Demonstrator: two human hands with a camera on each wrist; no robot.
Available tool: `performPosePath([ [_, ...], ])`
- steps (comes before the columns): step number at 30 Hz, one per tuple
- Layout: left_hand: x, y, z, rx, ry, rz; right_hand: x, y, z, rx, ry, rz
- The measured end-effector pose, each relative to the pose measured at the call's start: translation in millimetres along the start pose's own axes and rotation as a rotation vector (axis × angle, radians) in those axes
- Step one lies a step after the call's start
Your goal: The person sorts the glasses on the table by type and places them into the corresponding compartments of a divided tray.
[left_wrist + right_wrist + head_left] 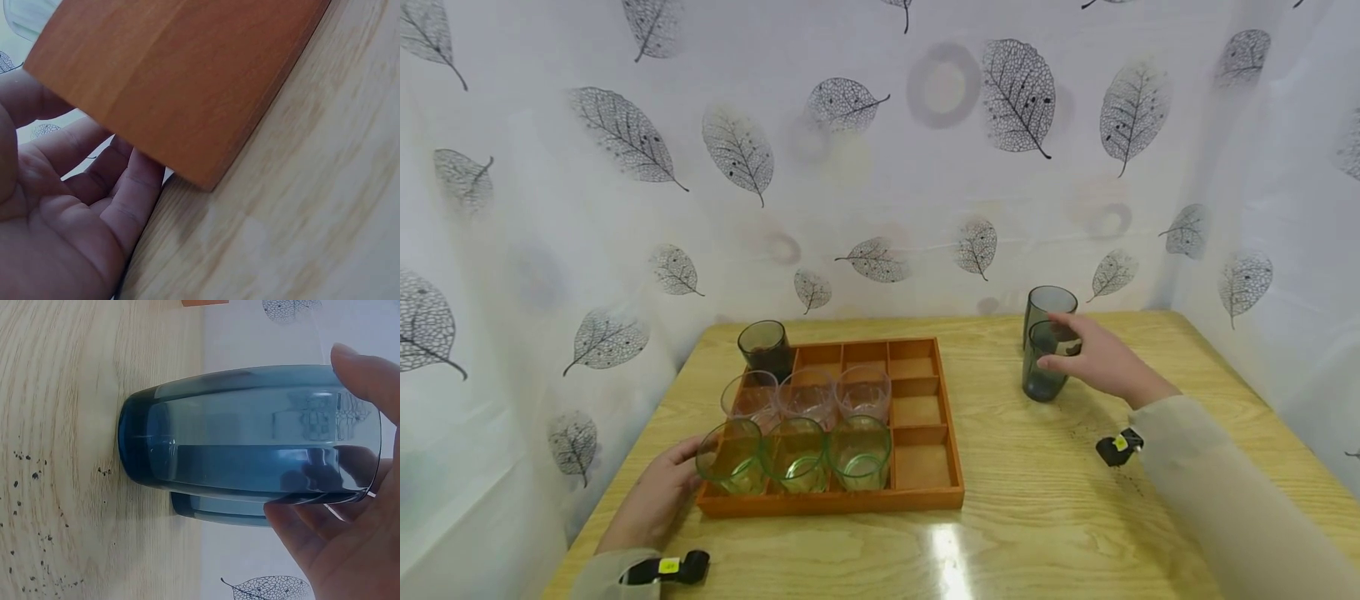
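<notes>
My right hand (1101, 358) holds a tall dark tinted glass (1042, 379) near its rim, thumb on one side and fingers on the other. The glass stands upright, its base at the tabletop, and looks bluish in the right wrist view. Just behind it stands a matching dark glass (1036, 310), partly hidden. My left hand (658, 492) rests at the left side of a divided wooden tray (835, 502), fingers loosely bent against its outer wall (169, 94). The tray carries three green glasses (861, 467) in front, three pinkish clear glasses (808, 404) behind, and one dark glass (767, 358) at the back left.
Bare compartments (921, 462) show along the tray's right column and in its back row. Small dark specks (44, 537) lie on the wooden table (1015, 500) near the right wrist. A leaf-print curtain (880, 167) hangs behind and at both sides.
</notes>
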State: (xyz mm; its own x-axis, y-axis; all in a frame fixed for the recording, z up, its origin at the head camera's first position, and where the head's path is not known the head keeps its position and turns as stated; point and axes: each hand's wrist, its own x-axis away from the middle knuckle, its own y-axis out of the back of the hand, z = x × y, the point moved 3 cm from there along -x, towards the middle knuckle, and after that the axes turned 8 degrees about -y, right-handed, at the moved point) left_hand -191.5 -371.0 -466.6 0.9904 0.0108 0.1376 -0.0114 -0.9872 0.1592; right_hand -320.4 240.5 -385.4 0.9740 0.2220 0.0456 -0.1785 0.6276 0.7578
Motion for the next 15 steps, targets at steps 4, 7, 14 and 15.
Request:
performPosePath([
  [4, -0.2, -0.5, 0.3, 0.002, 0.005, 0.002, 0, 1, 1, 0.010, -0.005, -0.009],
  [7, -0.2, -0.6, -0.2, -0.009, 0.012, 0.002, 1, 1, 2, 0.026, -0.005, -0.019],
  [14, -0.4, -0.5, -1.8, 0.007, 0.007, 0.014, 1, -3, 10, 0.069, -0.002, -0.018],
  [15, -0.2, -0.5, -1.9, 0.013, 0.008, 0.015, 1, -4, 12, 0.074, -0.002, -0.015],
])
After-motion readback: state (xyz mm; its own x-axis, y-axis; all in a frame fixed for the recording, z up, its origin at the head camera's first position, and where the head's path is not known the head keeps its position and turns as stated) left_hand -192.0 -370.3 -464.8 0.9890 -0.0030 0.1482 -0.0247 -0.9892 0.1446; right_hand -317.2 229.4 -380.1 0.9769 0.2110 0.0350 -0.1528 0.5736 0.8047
